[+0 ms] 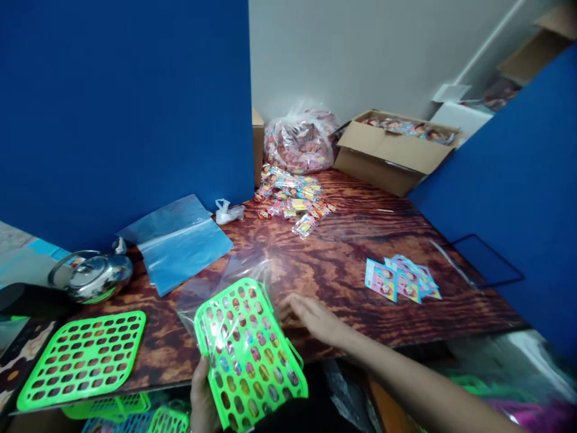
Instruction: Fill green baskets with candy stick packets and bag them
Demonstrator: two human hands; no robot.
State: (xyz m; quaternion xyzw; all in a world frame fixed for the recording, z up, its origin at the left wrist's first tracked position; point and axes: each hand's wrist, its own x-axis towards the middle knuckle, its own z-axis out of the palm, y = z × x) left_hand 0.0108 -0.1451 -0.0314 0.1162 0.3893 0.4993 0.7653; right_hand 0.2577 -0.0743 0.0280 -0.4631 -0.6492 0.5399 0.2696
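Observation:
A bright green slotted plastic basket [252, 355] is tilted up at the front edge of the table, wrapped in a clear plastic bag [246, 269] whose loose end spreads past its top. Colourful contents show through the slots. My left hand [202, 391] grips the basket's lower left side, its fingers partly hidden beneath. Beside the basket's upper right edge is my right hand [311, 316], fingers loosely stretched towards it and slightly blurred; nothing shows in them. Whether they touch the bag I cannot tell.
A green slotted lid [85, 358] and a steel kettle [101, 273] are at left, near flat clear bags [184, 243]. Small packets [293, 192] lie before a filled bag [300, 141] and an open carton [392, 150]. Printed cards [403, 278] rest at right. Blue partitions [121, 120] flank the table.

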